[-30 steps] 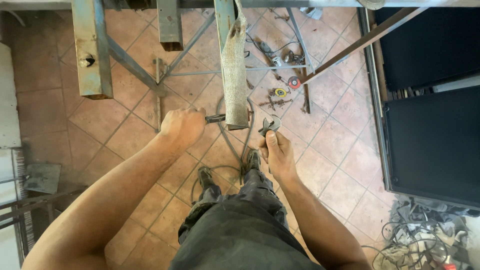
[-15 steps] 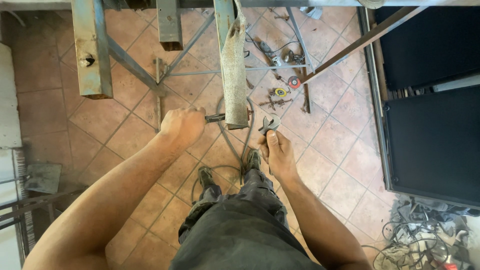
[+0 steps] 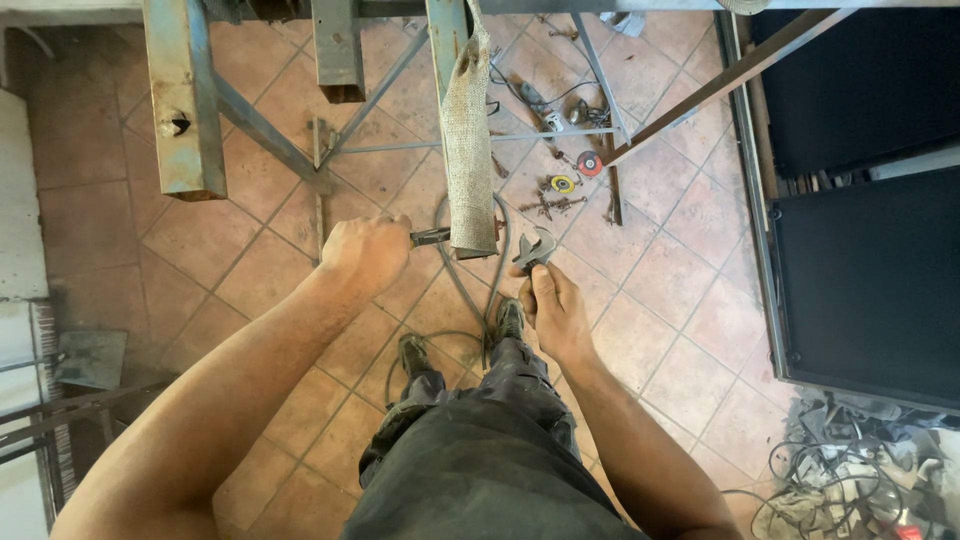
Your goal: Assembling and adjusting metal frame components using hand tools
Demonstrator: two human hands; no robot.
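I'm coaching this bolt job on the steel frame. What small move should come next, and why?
Probably bring the adjustable wrench in the right hand up to the post behind the cloth strip: the left hand grips a tool reaching that spot, while the wrench sits beside it.

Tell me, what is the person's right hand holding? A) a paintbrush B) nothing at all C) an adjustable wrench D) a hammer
C: the right hand grips the handle of a grey adjustable wrench, its open jaw pointing up beside the cloth-wrapped metal post.
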